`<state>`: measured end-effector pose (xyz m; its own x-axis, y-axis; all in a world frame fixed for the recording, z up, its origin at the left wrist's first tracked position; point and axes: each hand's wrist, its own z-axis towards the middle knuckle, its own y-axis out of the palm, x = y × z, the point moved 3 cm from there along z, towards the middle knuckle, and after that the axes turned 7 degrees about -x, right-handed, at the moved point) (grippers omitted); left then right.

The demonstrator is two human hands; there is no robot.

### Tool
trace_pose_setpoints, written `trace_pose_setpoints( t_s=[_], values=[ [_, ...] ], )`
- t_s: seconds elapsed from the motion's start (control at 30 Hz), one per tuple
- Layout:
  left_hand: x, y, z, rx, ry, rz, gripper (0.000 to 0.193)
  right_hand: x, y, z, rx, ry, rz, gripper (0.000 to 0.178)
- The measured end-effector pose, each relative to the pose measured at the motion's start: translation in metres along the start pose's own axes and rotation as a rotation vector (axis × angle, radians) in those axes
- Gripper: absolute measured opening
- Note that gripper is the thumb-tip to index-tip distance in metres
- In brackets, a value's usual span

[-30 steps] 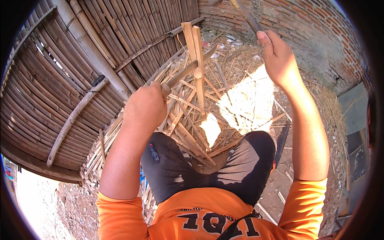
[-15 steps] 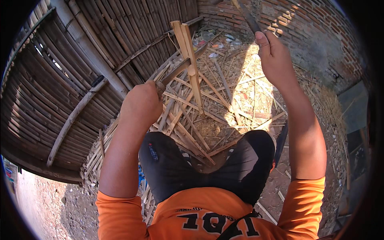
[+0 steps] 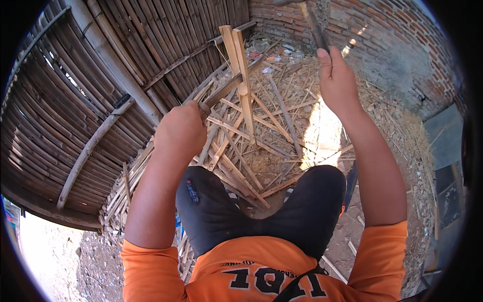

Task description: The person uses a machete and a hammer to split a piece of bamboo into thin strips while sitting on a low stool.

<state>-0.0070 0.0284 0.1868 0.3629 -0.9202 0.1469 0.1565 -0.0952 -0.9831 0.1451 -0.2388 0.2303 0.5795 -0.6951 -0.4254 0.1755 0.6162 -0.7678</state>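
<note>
By the closed fingers of the left hand [image 3: 180, 132], a knife [image 3: 222, 91] is held through a split wooden stave [image 3: 245, 98], seemingly steadying it upright short of the ground's far corner; a hammer-like tool [image 3: 315, 29] is raised, wrapped by the right hand's [image 3: 341, 83] fingers.

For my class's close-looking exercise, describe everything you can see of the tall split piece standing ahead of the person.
The split piece is long, slim and pale, apparently bamboo or wood. Its upper part divides into two prongs; a node-like bump shows just below the split. It stands nearly upright, its top leaning left, its foot among loose strips. The knife in the left grip sits across it, apparently within the split.
</note>
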Motion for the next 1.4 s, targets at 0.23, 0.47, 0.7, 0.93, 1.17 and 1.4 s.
trace_pose_setpoints(
  t_s=[0.23,0.47,0.7,0.93,1.17,1.4],
  values=[
    [-0.013,-0.006,-0.001,-0.053,-0.048,0.036,0.021,-0.02,-0.005,0.01,-0.36,-0.061,-0.248,0.048],
    [-0.004,-0.004,-0.006,-0.033,-0.037,-0.012,0.02,-0.014,0.004,0.009,-0.064,-0.037,-0.024,0.047],
    [-0.013,0.002,-0.006,-0.017,-0.076,0.002,0.023,-0.025,0.004,0.012,-0.228,-0.089,-0.129,0.046],
    [-0.008,0.003,-0.002,-0.044,-0.078,0.006,0.024,-0.022,0.011,-0.003,-0.097,-0.018,0.033,0.046],
    [-0.013,0.018,0.0,0.003,-0.063,-0.041,0.023,-0.017,-0.004,0.015,-0.149,-0.135,-0.102,0.044],
    [-0.004,0.016,0.0,0.015,-0.032,-0.047,0.023,-0.005,0.019,-0.004,-0.24,-0.049,-0.144,0.042]
  ],
)
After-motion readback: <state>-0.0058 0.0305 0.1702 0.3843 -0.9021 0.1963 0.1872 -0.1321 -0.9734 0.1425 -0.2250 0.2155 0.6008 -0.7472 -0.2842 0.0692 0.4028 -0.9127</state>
